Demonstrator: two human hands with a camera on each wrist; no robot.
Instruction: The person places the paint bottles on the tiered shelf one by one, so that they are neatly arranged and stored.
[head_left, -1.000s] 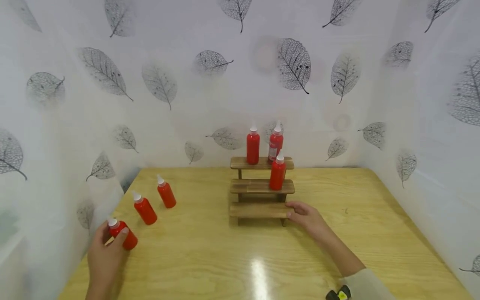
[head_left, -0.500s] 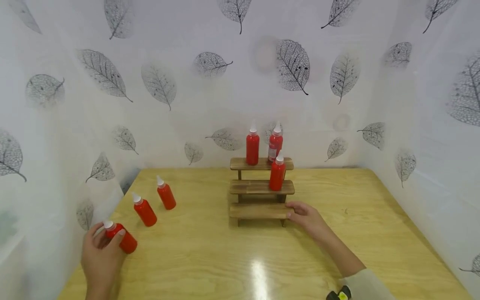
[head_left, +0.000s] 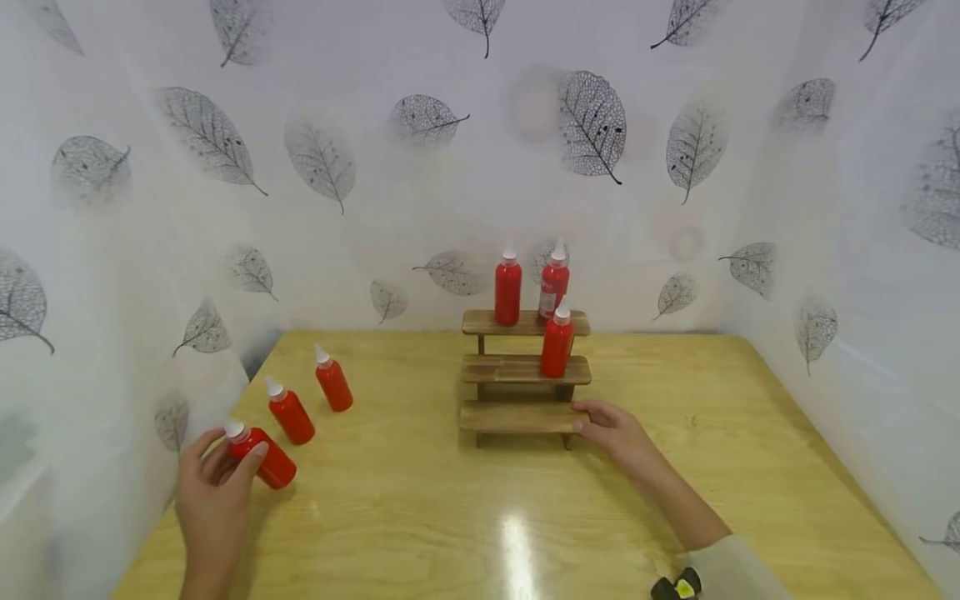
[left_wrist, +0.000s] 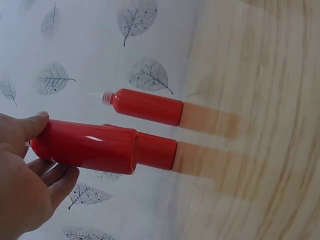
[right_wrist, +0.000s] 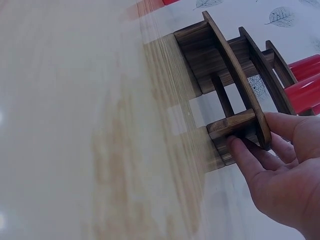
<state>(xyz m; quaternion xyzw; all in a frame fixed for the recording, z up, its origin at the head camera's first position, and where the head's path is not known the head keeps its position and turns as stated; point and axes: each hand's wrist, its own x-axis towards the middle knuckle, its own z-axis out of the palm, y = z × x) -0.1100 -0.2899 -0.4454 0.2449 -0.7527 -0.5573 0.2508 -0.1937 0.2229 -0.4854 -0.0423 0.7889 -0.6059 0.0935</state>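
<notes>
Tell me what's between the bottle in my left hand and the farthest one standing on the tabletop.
One upright red bottle stands between the held bottle and the far bottle; the head view shows it.

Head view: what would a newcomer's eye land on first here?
Probably the three red bottles upright on the stepped wooden stand, just right of centre. Next, the tilted red bottle gripped by the left hand at lower left, near two more bottles standing on the table. The right hand holds the stand's lowest step.
</notes>
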